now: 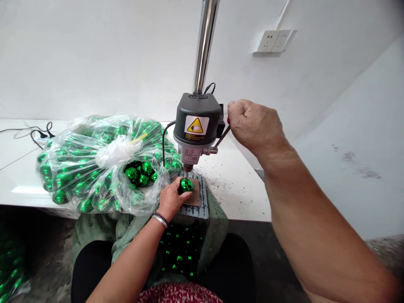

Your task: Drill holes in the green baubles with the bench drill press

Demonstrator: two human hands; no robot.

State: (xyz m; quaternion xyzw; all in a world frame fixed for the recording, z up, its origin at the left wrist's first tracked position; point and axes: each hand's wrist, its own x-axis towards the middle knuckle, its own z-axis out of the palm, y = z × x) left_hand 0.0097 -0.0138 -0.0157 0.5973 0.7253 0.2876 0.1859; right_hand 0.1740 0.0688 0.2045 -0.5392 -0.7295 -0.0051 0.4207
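My left hand (172, 198), with bracelets at the wrist, grips a shiny green ball (186, 185) between thumb and fingers. The ball rests on a brown pad (195, 195) on the grey base plate (203, 206) of a small drill press (198, 115). Just above the ball is the lower end of the press's spindle. At the right of the press my right hand (254, 124) is closed round the end of its metal lever (223, 138).
A clear plastic bag (118, 153) full of green balls lies left of the press on the white table (246, 202). Dark shavings are scattered right of the base. More green balls (179, 252) sit below the table edge beside green cloth (217, 219). A wall socket (269, 41) is behind.
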